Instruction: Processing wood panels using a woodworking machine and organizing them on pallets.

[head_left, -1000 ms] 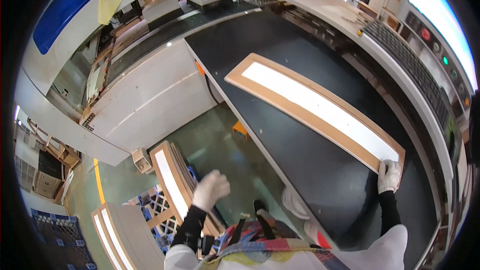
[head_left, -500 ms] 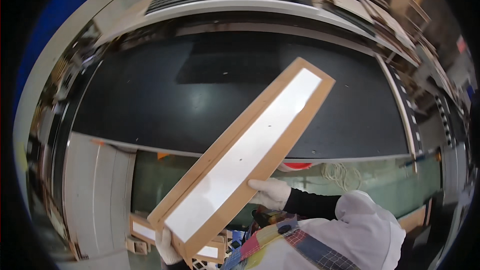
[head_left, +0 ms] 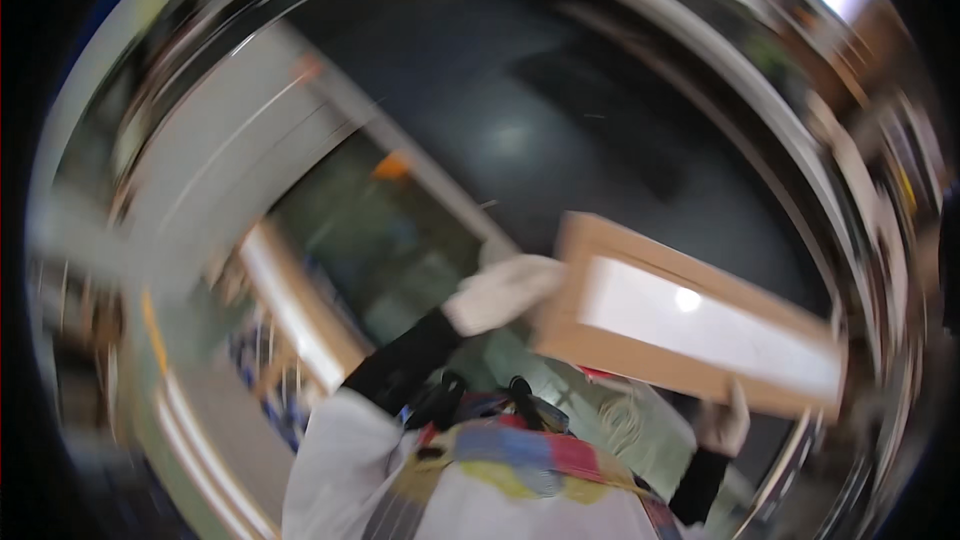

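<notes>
A long brown panel with a white strip down its middle [head_left: 700, 321] slants over the near part of the black tabletop, its right end lower. My left hand [head_left: 505, 295], in a white glove, is closed at the panel's left end; its fingertips are smeared by motion. My right hand [head_left: 724, 422], gloved too, grips the lower edge near the right end, with its thumb on the front and the other fingers hidden behind. A glare spot shines on the white strip.
The black tabletop [head_left: 450, 70] has a pale near edge. An orange piece [head_left: 392, 167] sits at that edge. Another brown and white panel [head_left: 300, 308] stands at the lower left. Coiled pale cord [head_left: 622, 420] lies below the held panel. A grey surface [head_left: 210, 130] is at the left.
The whole view has turned, so the table now slants down to the right. The panel has swung from rising toward the far right to sloping down rightward. Both hands still hold it.
</notes>
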A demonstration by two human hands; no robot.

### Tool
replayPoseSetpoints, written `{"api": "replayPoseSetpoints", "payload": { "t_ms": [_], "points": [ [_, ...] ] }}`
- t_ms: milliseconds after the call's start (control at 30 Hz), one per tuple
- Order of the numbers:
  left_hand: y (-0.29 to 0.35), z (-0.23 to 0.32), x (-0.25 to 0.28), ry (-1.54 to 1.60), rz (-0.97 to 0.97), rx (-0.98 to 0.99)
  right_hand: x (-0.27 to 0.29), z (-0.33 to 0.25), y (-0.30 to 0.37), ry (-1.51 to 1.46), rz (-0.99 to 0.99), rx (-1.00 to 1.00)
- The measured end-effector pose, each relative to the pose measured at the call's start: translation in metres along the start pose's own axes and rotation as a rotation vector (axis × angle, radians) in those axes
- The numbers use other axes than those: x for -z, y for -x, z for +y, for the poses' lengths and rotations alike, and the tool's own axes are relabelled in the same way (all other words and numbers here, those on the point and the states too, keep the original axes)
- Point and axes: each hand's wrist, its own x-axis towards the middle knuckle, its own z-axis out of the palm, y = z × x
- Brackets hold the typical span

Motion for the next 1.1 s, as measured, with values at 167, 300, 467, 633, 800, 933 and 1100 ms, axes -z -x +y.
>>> {"api": "replayPoseSetpoints", "payload": {
  "t_ms": [167,300,467,633,800,933,1100],
  "points": [
    [0.027,0.018,-0.051,0.296,-0.31,0.369,0.101,-0.057,-0.055,-0.01,0.133,0.069],
    [0.081,-0.026,-0.056,0.351,-0.112,0.495,0.114,-0.056,-0.074,-0.015,0.091,0.076],
    [0.161,-0.121,-0.061,0.421,0.371,0.743,0.17,-0.042,-0.178,0.027,-0.138,-0.35],
    [0.209,-0.216,-0.053,0.102,0.645,0.878,-0.086,-0.043,-0.171,0.406,-0.762,-0.633],
    [0.241,-0.305,-0.012,0.088,1.12,1.064,-0.343,0.063,-0.103,0.634,-1.159,-1.164],
    [0.315,-0.356,0.032,-0.016,1.22,1.289,-0.46,0.301,0.048,1.309,-1.245,-0.974],
    [0.387,-0.442,0.056,-0.076,1.378,1.512,-0.478,0.529,0.143,1.429,-1.433,-1.109]
  ]
}}
